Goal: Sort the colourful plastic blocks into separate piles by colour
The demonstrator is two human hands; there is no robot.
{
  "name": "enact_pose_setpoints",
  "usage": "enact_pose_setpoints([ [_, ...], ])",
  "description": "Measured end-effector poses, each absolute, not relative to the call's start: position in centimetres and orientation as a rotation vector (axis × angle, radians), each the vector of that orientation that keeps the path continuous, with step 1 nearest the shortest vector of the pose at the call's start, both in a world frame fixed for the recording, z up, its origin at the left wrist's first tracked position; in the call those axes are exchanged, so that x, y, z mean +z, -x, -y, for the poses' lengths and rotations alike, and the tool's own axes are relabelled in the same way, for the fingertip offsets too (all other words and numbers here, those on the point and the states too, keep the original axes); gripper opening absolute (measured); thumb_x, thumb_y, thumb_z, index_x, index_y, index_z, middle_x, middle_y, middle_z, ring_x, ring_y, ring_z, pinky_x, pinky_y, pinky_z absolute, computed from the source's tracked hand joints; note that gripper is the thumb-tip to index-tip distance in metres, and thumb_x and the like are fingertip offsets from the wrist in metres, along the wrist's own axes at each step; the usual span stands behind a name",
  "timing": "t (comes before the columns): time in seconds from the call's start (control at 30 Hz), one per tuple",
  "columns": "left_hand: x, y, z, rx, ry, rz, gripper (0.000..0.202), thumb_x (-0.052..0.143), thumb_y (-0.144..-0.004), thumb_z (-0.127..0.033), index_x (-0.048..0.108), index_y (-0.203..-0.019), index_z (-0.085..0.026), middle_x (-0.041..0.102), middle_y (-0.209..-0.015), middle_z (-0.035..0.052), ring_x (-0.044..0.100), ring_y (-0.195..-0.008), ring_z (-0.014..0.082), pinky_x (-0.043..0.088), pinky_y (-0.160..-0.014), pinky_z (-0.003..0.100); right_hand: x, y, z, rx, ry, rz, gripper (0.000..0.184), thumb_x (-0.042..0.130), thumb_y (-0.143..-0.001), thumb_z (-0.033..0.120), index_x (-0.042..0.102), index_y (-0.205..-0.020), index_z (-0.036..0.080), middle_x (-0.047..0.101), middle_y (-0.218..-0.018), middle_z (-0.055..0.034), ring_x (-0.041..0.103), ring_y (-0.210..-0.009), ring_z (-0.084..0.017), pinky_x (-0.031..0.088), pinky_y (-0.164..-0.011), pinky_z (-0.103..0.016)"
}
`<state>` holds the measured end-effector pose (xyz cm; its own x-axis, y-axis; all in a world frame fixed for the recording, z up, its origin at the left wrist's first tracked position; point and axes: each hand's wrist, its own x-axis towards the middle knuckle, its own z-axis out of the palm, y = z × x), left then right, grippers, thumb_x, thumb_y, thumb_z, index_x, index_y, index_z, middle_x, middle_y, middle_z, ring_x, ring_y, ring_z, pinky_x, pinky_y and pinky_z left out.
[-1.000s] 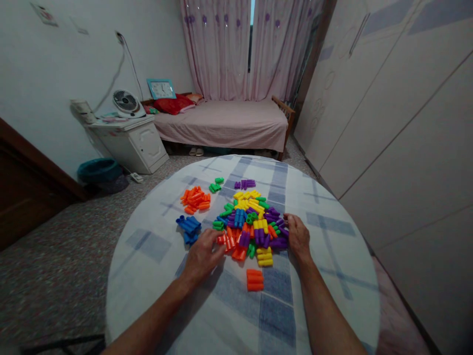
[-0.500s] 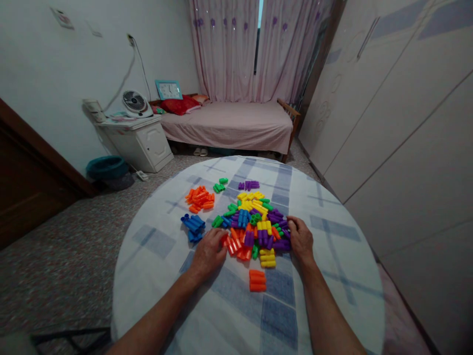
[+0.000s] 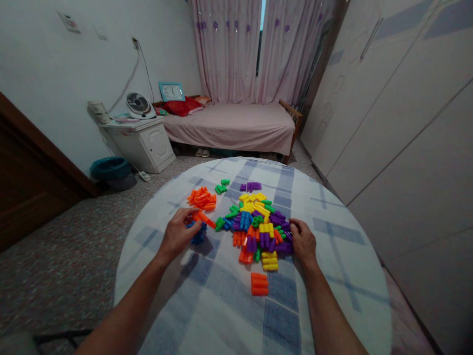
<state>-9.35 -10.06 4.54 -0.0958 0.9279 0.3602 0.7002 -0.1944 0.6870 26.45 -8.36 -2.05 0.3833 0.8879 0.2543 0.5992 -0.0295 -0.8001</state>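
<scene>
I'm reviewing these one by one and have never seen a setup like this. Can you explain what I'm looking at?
These are a person's own bare hands. The view comes from a camera worn on the head, looking forward and down. In front is a round table with a checked cloth. On it lie a mixed heap of coloured plastic pieces and smaller groups: orange, green, purple and blue. The left hand holds a strip of orange pieces by the blue group. The right hand rests at the heap's edge; whether it grips anything is unclear.
</scene>
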Motion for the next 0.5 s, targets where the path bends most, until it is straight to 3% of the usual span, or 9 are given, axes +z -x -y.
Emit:
enact_pose_setpoints([
  [0.23,2.2,15.7,2.9,1.258,-1.633,-2.112,0.044,0.057,-0.068,-0.037,0.064,-0.105,-0.014,0.063,-0.1,0.0081,0.061,-0.08,0.0171,0.051,-0.075,0.028,-1.7,-26.3,8.6,0.366,1.729,1.353,0.041,0.036,-0.079,0.038,0.065,-0.1,0.017,0.066,-0.102,-0.0095,0.059,-0.093,-0.022,0.043,-0.083,-0.035],
  [0.5,0.9,16.7,0.0,1.184,-1.291,-2.056,0.045,0.058,-0.066,-0.03,0.063,-0.106,-0.01,0.068,-0.083,0.0063,0.062,-0.071,0.0159,0.05,-0.064,0.025,-1.6,-26.2,8.7,0.362,1.721,1.345,0.041,0.037,-0.079,0.039,0.065,-0.099,0.017,0.067,-0.101,-0.0088,0.06,-0.092,-0.021,0.043,-0.083,-0.034],
])
